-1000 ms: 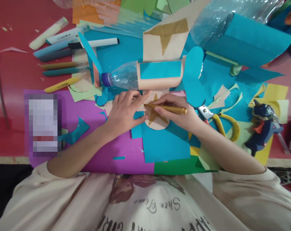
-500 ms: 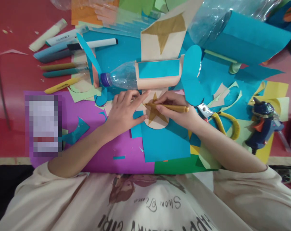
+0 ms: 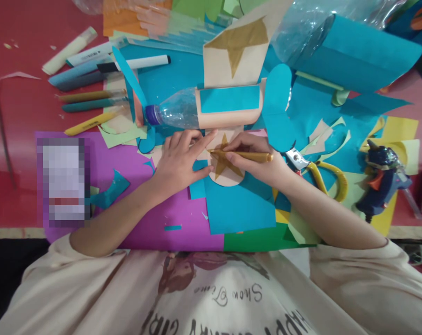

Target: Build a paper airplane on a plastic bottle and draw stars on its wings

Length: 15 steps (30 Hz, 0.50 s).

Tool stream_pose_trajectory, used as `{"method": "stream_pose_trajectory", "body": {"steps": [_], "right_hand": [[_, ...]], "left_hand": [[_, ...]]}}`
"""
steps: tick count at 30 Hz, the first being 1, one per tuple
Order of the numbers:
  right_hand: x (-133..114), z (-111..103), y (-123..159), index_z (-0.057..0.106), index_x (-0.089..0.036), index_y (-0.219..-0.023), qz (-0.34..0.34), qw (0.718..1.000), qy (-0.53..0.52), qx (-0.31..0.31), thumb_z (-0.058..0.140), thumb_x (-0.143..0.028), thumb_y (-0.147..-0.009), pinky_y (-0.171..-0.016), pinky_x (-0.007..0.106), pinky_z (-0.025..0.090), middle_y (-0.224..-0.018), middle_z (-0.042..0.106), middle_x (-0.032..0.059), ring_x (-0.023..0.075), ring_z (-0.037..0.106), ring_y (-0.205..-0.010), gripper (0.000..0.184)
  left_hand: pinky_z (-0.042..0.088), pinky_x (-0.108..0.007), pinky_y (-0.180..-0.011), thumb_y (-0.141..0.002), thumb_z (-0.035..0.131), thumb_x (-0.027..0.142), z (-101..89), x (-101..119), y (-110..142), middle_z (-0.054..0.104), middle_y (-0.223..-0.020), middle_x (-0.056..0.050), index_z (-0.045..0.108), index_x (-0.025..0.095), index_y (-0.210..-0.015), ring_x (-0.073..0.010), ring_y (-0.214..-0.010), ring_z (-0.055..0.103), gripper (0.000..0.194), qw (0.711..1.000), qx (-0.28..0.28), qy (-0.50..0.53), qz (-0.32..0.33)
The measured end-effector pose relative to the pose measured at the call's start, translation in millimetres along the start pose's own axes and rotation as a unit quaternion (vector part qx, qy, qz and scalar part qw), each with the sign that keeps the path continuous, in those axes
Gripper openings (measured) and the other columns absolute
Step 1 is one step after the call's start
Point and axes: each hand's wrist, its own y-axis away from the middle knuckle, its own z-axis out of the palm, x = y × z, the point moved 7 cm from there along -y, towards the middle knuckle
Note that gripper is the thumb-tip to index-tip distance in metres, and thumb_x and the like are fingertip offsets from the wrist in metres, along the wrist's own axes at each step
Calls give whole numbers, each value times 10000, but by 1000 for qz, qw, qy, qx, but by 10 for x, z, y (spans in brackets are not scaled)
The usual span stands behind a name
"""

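Note:
My right hand [image 3: 254, 156] grips a gold marker [image 3: 249, 156] whose tip touches the left part of a gold star [image 3: 222, 163]. That star is drawn on a pale paper wing [image 3: 231, 180] with a rounded end. My left hand [image 3: 184, 160] lies flat beside the wing, fingers spread, its index finger and thumb at the wing's left edge. Just beyond my hands lies a clear plastic bottle [image 3: 179, 109] with a purple cap, wrapped in pale and blue paper. A second pale wing [image 3: 216, 70] with a gold star stands out on its far side. Blue rounded paper pieces [image 3: 277, 100] sit at its base.
Yellow-handled scissors [image 3: 317, 177] lie right of my right hand, and a dark blue glue gun [image 3: 381, 186] farther right. Several markers [image 3: 88, 123] are at the left, above a blurred-out rectangle [image 3: 62, 181]. Another bottle with blue paper [image 3: 367, 51] lies at the back right.
The marker shifts slightly along the star's left side. Both hands otherwise keep their places, and the whole view drifts a little.

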Motion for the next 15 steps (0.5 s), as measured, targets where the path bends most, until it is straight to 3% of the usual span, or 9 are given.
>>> {"method": "stream_pose_trajectory", "body": {"steps": [15], "right_hand": [[-9,-4,-17,609,-206,-777,19,1000,1,-13,649,-460,-855,-674,303,530,-770,677,29,171,646,-731,268]], "left_hand": [[347,-411,-905,-896,586,474,-1,-12,0,517,-1227,-114,370,286,-1500,-318,-1120,463,668,1000,-8,9,-8]]}}
